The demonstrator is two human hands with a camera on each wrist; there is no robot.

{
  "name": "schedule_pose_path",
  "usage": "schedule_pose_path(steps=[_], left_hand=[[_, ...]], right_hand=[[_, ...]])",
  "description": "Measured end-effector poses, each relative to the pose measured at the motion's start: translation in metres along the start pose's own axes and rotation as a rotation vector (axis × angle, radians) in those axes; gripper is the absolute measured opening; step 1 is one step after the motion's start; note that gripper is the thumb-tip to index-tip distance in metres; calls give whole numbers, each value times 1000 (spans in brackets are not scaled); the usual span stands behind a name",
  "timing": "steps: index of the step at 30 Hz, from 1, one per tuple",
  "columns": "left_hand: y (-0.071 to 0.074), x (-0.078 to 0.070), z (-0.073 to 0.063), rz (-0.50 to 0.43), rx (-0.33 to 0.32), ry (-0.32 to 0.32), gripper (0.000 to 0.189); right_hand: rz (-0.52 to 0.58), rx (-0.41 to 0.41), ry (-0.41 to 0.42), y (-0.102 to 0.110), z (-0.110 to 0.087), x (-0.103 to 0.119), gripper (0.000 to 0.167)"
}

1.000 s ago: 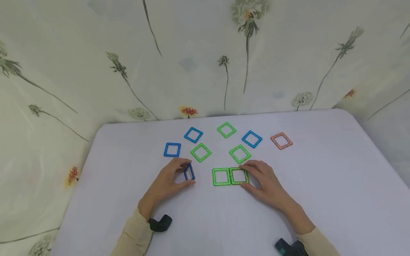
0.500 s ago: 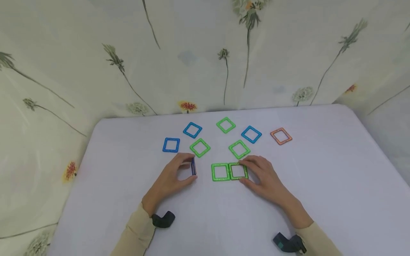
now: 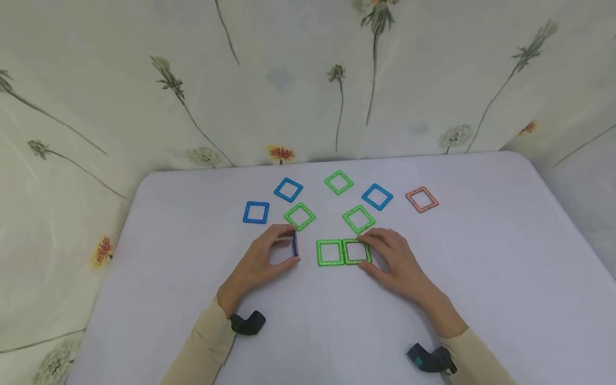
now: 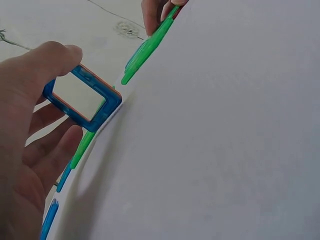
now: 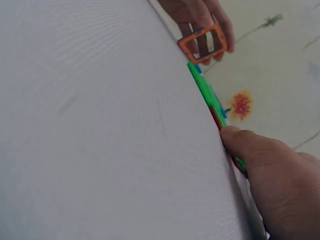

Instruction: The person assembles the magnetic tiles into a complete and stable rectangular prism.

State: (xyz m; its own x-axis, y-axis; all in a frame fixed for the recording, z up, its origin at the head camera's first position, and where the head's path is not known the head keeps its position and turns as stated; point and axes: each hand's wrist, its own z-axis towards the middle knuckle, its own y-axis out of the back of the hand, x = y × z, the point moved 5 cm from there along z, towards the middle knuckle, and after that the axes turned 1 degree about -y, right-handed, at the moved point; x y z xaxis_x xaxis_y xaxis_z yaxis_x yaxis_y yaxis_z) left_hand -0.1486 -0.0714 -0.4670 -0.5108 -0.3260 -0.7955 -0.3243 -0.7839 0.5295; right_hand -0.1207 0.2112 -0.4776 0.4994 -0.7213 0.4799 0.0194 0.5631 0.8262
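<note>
My left hand [image 3: 262,254] pinches a square magnetic tile frame on edge between thumb and fingers. The left wrist view shows its blue face [image 4: 102,102] with an orange edge behind; from the right wrist, the far side is an orange frame [image 5: 202,44], so a blue and an orange tile appear stacked. My right hand [image 3: 397,262] grips a green square tile [image 3: 345,255] by its near and far edges as it lies on the table. Red shows beneath that green tile in the right wrist view. A second flat green tile [image 3: 330,263] adjoins it on the left.
Behind the hands lie blue tiles [image 3: 256,221], several green ones [image 3: 339,192] and one orange tile [image 3: 422,209]. The white table [image 3: 308,331] meets a flower-patterned backdrop [image 3: 216,107] at its far edge. Dark wrist cameras [image 3: 248,324] sit at both cuffs.
My left hand has moved right toward the green pair, turning its tile frame until it appears edge-on in the head view. The right hand keeps its grip. The head view has tilted slightly upward.
</note>
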Motion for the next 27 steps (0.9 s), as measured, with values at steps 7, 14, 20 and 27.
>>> schedule_pose_path(steps=[7, 14, 20, 27], left_hand=[[-3, -2, 7, -7, -3, -28, 65], [-6, -1, 13, -55, 6, -50, 63], [-7, -1, 13, -65, 17, -34, 65], [-11, -1, 14, -70, 28, -27, 65]], right_hand=[[-7, -9, 5, 1, 1, -1, 54], [-15, -23, 22, 2, 4, 0, 54], [3, -11, 12, -2, 5, 0, 54], [-10, -4, 11, -3, 6, 0, 53]])
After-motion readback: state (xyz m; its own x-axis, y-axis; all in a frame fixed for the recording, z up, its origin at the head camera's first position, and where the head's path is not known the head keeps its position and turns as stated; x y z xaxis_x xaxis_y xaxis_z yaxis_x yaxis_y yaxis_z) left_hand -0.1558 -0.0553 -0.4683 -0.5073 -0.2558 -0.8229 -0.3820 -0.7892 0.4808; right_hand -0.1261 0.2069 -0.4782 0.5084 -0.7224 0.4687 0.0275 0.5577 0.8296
